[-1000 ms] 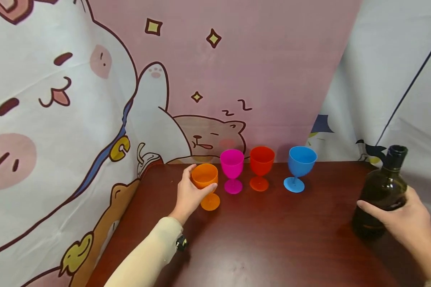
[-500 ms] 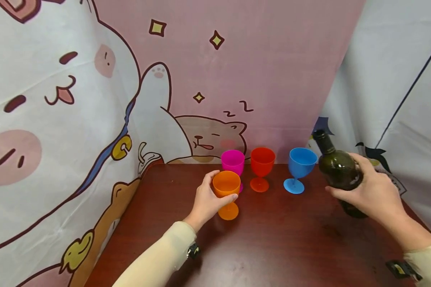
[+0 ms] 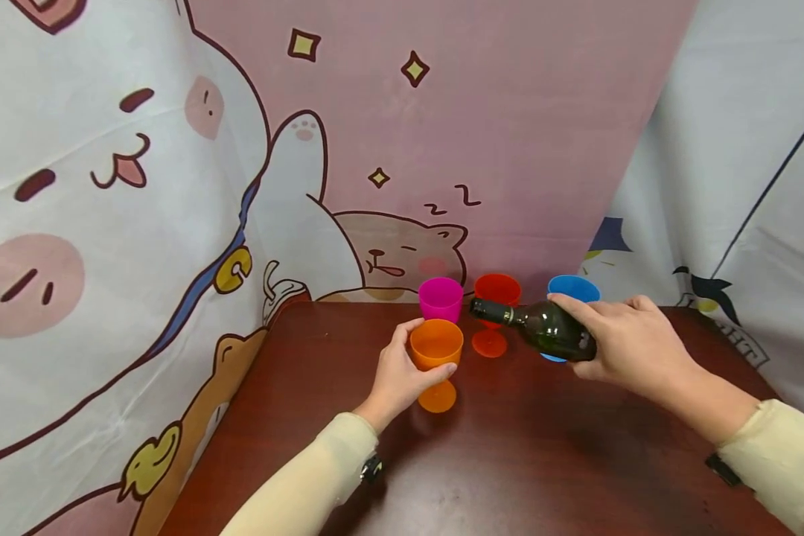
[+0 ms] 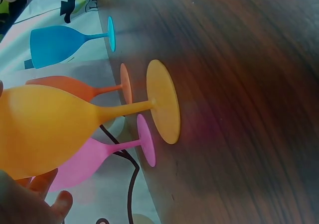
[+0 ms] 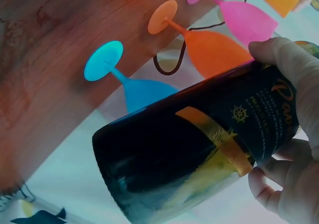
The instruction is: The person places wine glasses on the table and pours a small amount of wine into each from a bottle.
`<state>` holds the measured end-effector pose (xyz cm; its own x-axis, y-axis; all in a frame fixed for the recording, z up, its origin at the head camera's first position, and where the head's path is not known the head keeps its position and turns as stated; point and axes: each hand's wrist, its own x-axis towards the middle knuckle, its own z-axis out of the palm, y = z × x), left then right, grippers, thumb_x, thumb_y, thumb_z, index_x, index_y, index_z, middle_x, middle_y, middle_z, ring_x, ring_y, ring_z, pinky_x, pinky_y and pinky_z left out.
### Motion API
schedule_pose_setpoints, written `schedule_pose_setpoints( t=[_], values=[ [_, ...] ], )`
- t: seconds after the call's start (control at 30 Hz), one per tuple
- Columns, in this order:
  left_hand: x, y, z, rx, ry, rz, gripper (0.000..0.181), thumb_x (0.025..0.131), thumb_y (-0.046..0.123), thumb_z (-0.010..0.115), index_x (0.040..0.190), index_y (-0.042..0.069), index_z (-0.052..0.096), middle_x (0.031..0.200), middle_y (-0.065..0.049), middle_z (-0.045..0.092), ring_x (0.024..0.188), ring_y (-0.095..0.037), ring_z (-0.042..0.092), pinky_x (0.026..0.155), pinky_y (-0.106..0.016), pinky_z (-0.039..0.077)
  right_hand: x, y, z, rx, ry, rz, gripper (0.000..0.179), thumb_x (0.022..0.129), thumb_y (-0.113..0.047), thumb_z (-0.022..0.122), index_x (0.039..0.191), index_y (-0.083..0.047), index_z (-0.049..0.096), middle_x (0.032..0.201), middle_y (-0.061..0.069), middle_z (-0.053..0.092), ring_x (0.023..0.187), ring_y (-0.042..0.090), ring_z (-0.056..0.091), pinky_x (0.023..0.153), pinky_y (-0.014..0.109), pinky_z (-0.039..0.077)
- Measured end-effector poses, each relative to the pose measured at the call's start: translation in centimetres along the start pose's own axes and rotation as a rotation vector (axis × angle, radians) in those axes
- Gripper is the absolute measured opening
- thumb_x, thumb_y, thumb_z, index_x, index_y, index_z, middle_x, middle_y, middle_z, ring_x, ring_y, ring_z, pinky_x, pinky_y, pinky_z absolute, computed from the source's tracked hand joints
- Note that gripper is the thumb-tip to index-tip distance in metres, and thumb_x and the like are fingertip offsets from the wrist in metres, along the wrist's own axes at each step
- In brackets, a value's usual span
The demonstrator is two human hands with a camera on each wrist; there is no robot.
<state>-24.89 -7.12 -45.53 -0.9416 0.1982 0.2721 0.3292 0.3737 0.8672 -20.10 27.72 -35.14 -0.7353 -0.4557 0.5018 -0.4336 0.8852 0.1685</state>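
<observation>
My left hand [image 3: 402,377] grips the bowl of an orange goblet [image 3: 437,344]; in the left wrist view the foot of this orange goblet [image 4: 163,102] shows below the bowl. My right hand [image 3: 633,346] holds a dark green wine bottle [image 3: 554,330] by its body. The bottle lies tilted nearly level, its mouth pointing left, a little above and to the right of the orange goblet's rim and apart from it. A dark label with gold print shows on the wine bottle [image 5: 199,149] in the right wrist view. Whether any liquid is inside cannot be seen.
Behind the hands stand a magenta goblet [image 3: 441,299], a red goblet [image 3: 490,344] and a blue goblet [image 3: 574,286], partly covered by the bottle and right hand. They stand near the back edge of the dark wooden table [image 3: 509,461], against a printed cloth [image 3: 529,134].
The right hand has brought the wine bottle left from the table's right side and tipped it from upright to nearly level. The left hand has moved the orange goblet right and nearer.
</observation>
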Motion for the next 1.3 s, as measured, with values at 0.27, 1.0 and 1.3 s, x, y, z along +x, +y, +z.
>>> schedule_pose_setpoints(
  t=[0.27,1.0,1.3],
  values=[
    [0.0,0.0,-0.1,-0.017,-0.011,-0.002,0.089,0.083,0.038,0.093,0.154,0.023,0.042,0.138,0.001,0.067,0.121,-0.017,0.068,0.105,-0.040,0.061,1.1,-0.9,-0.2,-0.082,-0.047,-0.087,0.108,0.055,-0.043,0.102,0.151,-0.022,0.056,0.099,0.011,0.077,0.078,0.033,0.069,0.076,0.049,0.046],
    [0.0,0.0,-0.1,-0.018,-0.003,0.009,0.088,0.082,0.037,0.094,0.153,0.024,0.043,0.141,0.000,0.067,0.125,-0.019,0.068,0.108,-0.040,0.059,2.5,-1.1,-0.6,-0.185,-0.088,-0.206,0.107,0.054,-0.047,0.104,0.148,-0.022,0.060,0.092,0.014,0.075,0.087,0.032,0.070,0.079,0.052,0.049],
    [-0.1,0.0,-0.1,-0.016,-0.001,-0.004,0.088,0.083,0.037,0.094,0.153,0.024,0.043,0.142,0.000,0.065,0.128,-0.020,0.066,0.110,-0.040,0.058,2.7,-1.2,-0.8,-0.190,-0.089,-0.212,0.108,0.053,-0.047,0.105,0.149,-0.021,0.060,0.092,0.014,0.074,0.087,0.032,0.070,0.077,0.051,0.049]
  ],
)
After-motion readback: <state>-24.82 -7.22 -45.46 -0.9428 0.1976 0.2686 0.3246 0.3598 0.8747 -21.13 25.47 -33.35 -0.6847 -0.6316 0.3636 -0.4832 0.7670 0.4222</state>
